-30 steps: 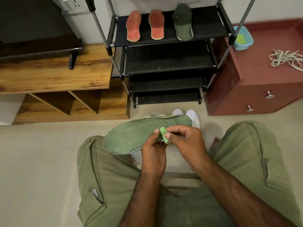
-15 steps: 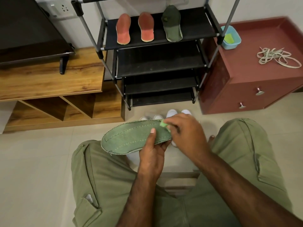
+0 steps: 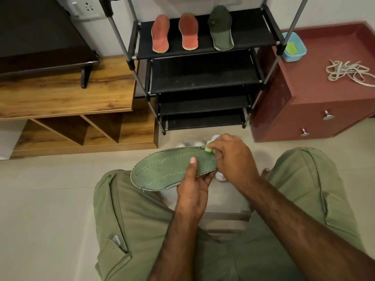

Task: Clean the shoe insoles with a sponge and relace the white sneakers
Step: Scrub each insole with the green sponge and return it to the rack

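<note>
My right hand point(image 3: 233, 157) covers most of the sponge point(image 3: 209, 148); only a pale green corner shows past my fingertips. The white sneakers point(image 3: 199, 143) on the floor lie mostly behind the green insole point(image 3: 168, 169) and that hand, so I see only bits of them and cannot tell whether they are laced. The fingers of my left hand point(image 3: 192, 191) are mostly tucked under the insole. The laces point(image 3: 345, 73) on the red cabinet point(image 3: 314, 94) run off the right edge. A rack pole point(image 3: 270, 72) crosses the blue tub point(image 3: 296, 56), hiding part of it.
</note>
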A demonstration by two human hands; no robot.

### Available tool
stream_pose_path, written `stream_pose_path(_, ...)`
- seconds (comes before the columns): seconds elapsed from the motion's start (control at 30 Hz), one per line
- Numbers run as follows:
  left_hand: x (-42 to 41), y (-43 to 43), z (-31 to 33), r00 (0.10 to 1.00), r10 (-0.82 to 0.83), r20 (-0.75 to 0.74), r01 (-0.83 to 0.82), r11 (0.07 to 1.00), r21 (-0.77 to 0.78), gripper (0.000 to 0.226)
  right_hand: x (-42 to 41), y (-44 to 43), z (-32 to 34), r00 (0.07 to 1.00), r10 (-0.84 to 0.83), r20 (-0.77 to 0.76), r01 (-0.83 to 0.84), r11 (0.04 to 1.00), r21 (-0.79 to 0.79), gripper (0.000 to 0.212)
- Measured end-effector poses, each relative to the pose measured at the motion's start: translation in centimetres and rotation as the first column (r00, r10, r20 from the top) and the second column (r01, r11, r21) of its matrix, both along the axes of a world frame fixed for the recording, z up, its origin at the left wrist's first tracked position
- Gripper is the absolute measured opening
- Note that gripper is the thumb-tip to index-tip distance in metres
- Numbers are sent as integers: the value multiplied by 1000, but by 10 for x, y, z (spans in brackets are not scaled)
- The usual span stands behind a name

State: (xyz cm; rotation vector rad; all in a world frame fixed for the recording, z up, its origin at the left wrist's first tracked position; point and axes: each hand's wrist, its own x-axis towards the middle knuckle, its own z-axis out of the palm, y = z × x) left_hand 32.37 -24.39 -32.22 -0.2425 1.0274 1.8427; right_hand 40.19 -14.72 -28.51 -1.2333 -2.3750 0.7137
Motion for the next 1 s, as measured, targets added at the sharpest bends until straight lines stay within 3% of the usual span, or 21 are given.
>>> stream_pose_path(0.13, -3, -4, -7, 999, -32, -12, 33, 999, 34, 52, -3, -12, -4, 990, 133, -34, -134, 991, -15, 23)
stream_pose_path(0.3, -3, -4, -5, 1000, -7, 0, 7, 1000, 16, 52, 6, 14, -6, 999, -47, 13, 47, 998, -52, 25)
stream_pose_path(0.43, -4, -2, -5, 1000, -9, -23, 9, 1000, 27, 48, 7, -3, 4, 996, -61, -67, 59, 998, -33, 28)
stream_pose_path(0.5, -3, -2, -4, 999, -28, -16, 28, 1000, 12, 48, 6, -14, 6, 995, 27, -91, -29, 999, -14, 32)
stream_pose_path(0.63, -3, -6, -7, 996, -83, -41, 82, 997, -6, 51, -2, -28, 1, 979, 199, 43, -200, 980, 16, 41)
stream_pose_path(0.87, 1, -3, 5, 999, -36, -12, 36, 999, 13, 43, -7, 4, 8, 988, 2, 158, 2, 1000, -27, 37)
stream_pose_path(1.0, 0, -2, 5, 1000, -13, 10, 13, 1000, 11, 45, -5, 4, 11, 995, -16, 103, 19, 999, -31, 32)
